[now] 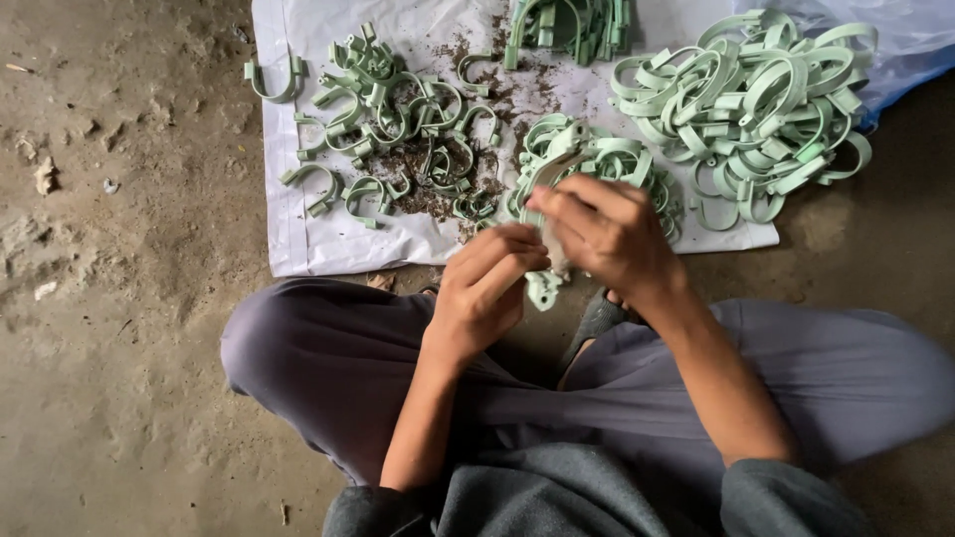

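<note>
— What are the hands on?
— Both my left hand (485, 288) and right hand (602, 231) pinch one pale-green pipe clamp (544, 286), just above my lap.
— Advice?
— I'd grip firmly, working over the white sheet (298, 239); sorted clamp pile (756, 104) at one o'clock.

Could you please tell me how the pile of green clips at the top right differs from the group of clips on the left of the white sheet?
The large heaped pile of pale green plastic clips is clean, while the scattered darker green plastic clips lie among brown debris. The heap is dense and tangled; the scattered ones are spread out, one off the white sheet edge. Both are curved clips of similar shape.
</note>
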